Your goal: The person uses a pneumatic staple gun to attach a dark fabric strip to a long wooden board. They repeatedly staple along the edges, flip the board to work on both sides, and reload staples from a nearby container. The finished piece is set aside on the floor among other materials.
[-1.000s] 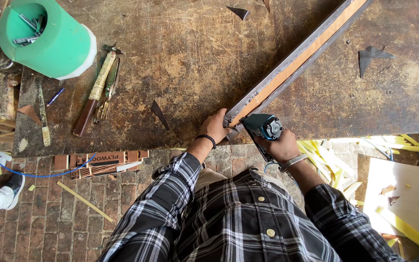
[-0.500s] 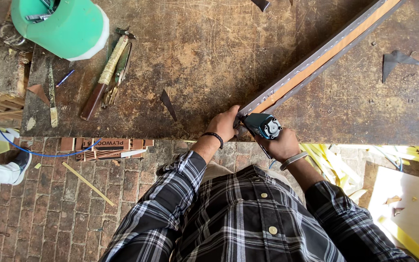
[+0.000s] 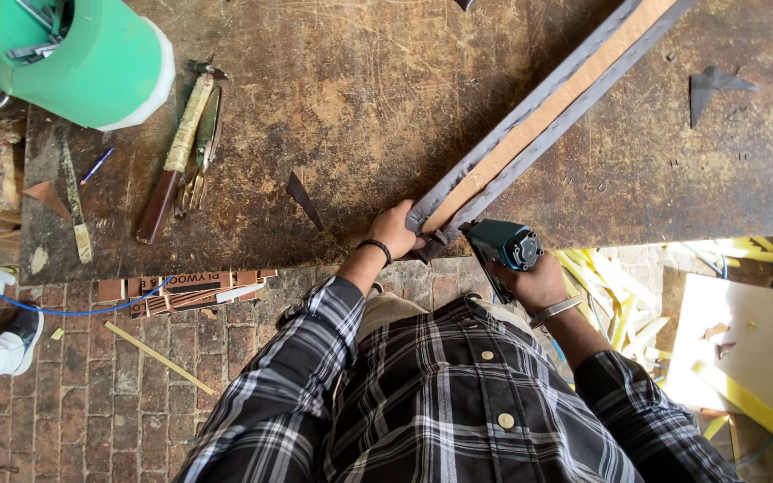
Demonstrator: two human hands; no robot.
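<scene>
1. Wood comes first: a long wooden strip wrapped along both edges in grey fabric (image 3: 543, 112) lies slantwise on the worn brown workbench (image 3: 360, 98), running from its near end at the bench edge up toward 1 o'clock.
2. I see the left hand (image 3: 395, 231) closed on that near end, fingers pinching the grey fabric against the wood.
3. The right hand (image 3: 534, 282) is clamped around a teal power stapler (image 3: 505, 246), whose nose sits just beside the strip's end at 3 o'clock from the left hand.
4. The two hands are near each other but apart.
5. At 10 o'clock stands a green plastic bucket (image 3: 82, 63); beside it lies a tape-wrapped wooden-handled tool (image 3: 176, 156).
</scene>
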